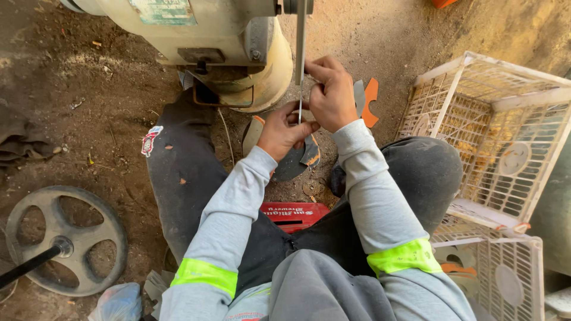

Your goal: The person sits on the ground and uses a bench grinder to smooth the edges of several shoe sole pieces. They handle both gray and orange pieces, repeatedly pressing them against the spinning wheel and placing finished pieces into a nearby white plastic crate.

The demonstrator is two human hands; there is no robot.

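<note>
Both hands are right up on the thin vertical steel blade [300, 41] of the cream-coloured metal machine [238, 47] at 12 o'clock. The left hand [284, 131] is pinched narrow on a flat dark grey metal cut-out [292, 163]; the right hand [330, 95] is clenched at the blade, can't tell on what. If the sheet jerks, I'd say fingers hit the blade. Cut orange-grey pieces [369, 98] lie at 1 o'clock.

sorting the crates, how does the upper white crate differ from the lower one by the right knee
The upper crate lies tipped on its side, open toward the person; the lower crate shows mainly one latticed wall. The upper crate is yellowed and grimy inside; the lower crate looks cleaner and whiter, with an orange piece beside it. Both are white plastic lattice with round discs in the walls.
</note>
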